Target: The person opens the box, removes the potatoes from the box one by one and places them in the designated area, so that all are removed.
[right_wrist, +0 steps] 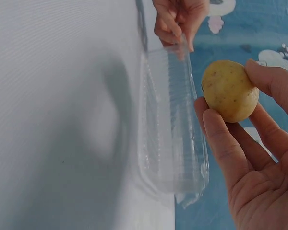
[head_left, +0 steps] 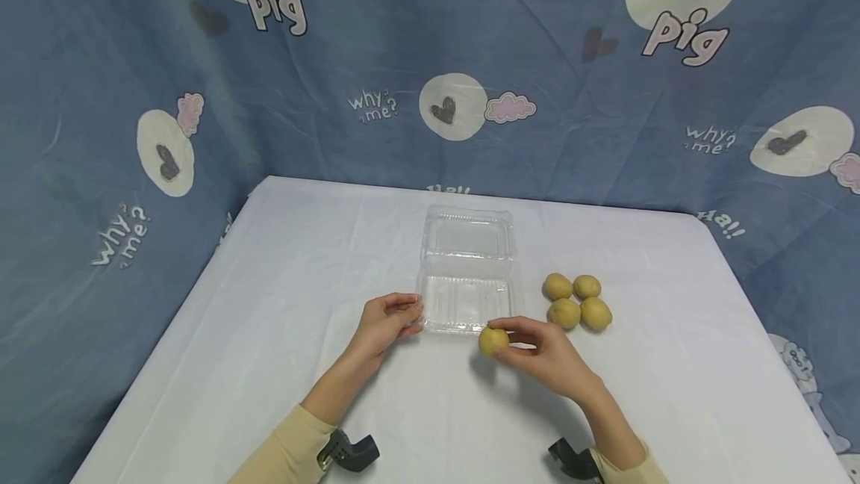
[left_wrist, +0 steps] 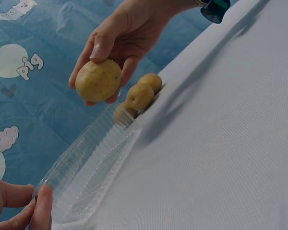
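A clear plastic clamshell container (head_left: 468, 303) lies opened on the white table, its lid (head_left: 468, 236) folded back toward the far side. My left hand (head_left: 388, 323) pinches the left edge of the container between thumb and fingers. In my right hand (head_left: 547, 353) is a small yellow potato (head_left: 493, 341), held by the thumb and fingertips. The right wrist view shows this potato (right_wrist: 230, 91) raised above the table, beside the container wall (right_wrist: 198, 139). In the left wrist view, the potato (left_wrist: 98, 80) is above the far end of the container.
Several more potatoes (head_left: 564, 314) sit grouped to the right of the container. White cloth covers the table (head_left: 282, 260), and a blue printed curtain (head_left: 336, 140) hangs behind and at the sides. Each wrist wears a dark camera mount (head_left: 356, 453).
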Demonstrator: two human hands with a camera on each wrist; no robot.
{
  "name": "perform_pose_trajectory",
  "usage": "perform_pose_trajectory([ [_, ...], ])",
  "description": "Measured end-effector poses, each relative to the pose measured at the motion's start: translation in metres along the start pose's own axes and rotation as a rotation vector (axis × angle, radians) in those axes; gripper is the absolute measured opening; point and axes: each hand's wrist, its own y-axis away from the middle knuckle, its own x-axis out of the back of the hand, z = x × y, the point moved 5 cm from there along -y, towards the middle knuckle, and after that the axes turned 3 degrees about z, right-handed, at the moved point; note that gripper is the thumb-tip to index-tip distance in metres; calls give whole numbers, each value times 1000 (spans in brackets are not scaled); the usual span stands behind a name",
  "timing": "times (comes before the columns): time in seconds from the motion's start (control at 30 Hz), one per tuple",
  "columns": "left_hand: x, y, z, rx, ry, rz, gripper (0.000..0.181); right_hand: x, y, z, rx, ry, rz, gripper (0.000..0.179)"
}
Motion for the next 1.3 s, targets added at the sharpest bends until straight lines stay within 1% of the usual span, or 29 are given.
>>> perform_pose_trajectory([
  [0.17, 1, 0, 0, -4, -4, -10, 28, 4, 5, 3, -20, -15, 14, 35],
  [0.4, 1, 0, 1, -4, -2, -13, 27, 12, 13, 12, 13, 15, 53, 35],
  [0.5, 0, 1, 2, -6, -10, -9, 27, 14, 16, 13, 12, 12, 62, 36],
  [0.7, 1, 1, 2, -4, -13, -7, 27, 20, 22, 15, -11, 25, 75, 37],
  [0.9, 0, 1, 2, -4, -12, -10, 27, 29, 28, 17, -26, 33, 107, 38],
  [1.13, 0, 1, 1, -6, -21, -8, 27, 41, 36, 25, -83, 74, 146, 38],
  [1.3, 0, 1, 1, -5, -20, -8, 28, 50, 39, 31, -75, 112, 171, 38],
])
